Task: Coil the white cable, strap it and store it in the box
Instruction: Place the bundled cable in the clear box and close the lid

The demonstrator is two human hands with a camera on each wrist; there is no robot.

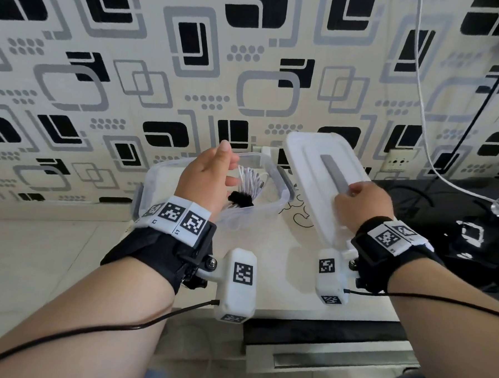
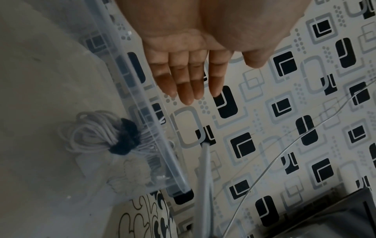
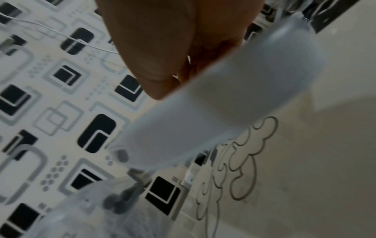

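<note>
Inside the clear plastic storage box (image 1: 282,200) on the pale tabletop (image 1: 293,266) lies the coiled white cable (image 1: 253,181), bound at its middle by a black fuzzy strap (image 1: 240,200). Above the box, the left hand (image 1: 207,175) hovers with fingers straight and holding nothing. Beside the box, the right hand (image 1: 361,205) grips the white rectangular plastic lid (image 1: 310,160), tilted, apparently by its near edge; the wrist view is blurred.
</note>
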